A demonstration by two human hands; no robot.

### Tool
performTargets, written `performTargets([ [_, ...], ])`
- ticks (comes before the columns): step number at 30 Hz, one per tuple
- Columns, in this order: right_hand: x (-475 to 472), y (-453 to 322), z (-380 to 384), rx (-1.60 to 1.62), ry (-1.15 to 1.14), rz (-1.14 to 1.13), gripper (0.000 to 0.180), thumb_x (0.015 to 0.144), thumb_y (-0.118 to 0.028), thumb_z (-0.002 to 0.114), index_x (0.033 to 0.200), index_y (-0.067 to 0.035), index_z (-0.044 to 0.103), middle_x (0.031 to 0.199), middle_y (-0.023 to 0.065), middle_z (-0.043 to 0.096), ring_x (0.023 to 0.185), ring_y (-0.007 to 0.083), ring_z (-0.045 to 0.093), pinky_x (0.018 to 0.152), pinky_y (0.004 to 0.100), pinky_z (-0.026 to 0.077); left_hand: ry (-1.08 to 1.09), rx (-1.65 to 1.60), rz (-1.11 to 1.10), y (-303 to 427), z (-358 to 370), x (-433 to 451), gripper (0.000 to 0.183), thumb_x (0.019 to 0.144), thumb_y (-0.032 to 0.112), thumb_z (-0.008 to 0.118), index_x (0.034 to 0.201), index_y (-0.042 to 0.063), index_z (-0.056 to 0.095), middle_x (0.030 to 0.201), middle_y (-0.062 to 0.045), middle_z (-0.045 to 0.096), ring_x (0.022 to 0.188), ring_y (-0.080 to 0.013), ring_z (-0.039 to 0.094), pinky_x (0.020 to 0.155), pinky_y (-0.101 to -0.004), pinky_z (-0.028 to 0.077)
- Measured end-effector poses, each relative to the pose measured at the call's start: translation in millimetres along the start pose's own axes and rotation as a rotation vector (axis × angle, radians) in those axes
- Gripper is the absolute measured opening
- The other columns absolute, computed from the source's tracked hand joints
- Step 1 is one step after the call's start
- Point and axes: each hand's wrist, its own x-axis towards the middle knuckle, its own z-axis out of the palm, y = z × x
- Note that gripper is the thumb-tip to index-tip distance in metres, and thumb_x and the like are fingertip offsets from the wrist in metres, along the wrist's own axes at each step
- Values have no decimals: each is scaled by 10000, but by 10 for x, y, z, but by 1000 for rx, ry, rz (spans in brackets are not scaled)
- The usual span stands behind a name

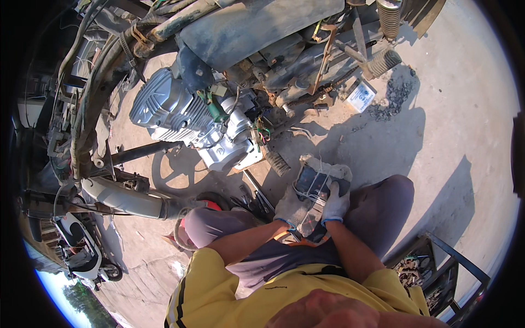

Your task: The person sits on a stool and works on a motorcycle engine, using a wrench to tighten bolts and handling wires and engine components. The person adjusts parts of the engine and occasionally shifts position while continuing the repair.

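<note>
Between my knees is a padded bundle [313, 182] of dark patterned cloth, wrapped in white cord. My left hand [292, 208], in a pale work glove, grips its left side. On its right side my right hand [337, 201], gloved too, holds on with the thumb over the top. The bundle's far end has a frayed, light-coloured edge; its underside is hidden. Ahead of me a silver motorcycle engine [192, 115] sits low under the bike's frame [92, 94]. A green plug connector [215, 108] and loose wires [260, 133] hang beside it.
Several hand tools [256, 197] lie on the ground by my left knee. A boxed battery [360, 96] stands near dark rubble [396, 94]. A ribbed rubber footpeg [277, 162] projects close to the bundle. A metal rack [447, 262] holds parts at my right; a white scooter [82, 250] stands at left.
</note>
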Motion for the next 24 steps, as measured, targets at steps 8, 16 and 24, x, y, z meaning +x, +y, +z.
performTargets([
  [8,-8,5,21,-105,66,-29,543,967,-379,758,1285,51,670,1177,269,754,1103,399,725,967,462,535,24,-124,178,-150,90,45,702,901,404,779,1427,44,484,1040,-256,754,1007,-479,731,844,-524,584],
  [16,25,66,62,-209,14,90,638,978,-425,735,1342,89,632,1248,302,718,1194,433,682,1042,469,503,125,-24,223,-219,161,100,753,861,436,805,1411,30,489,1057,-254,748,984,-459,738,832,-516,582],
  [24,25,371,8,-330,93,72,523,910,-480,793,1224,-82,664,989,228,769,955,449,748,802,512,579,53,116,61,-211,263,94,736,828,377,785,1427,56,505,1117,-272,741,1041,-475,728,919,-536,570],
])
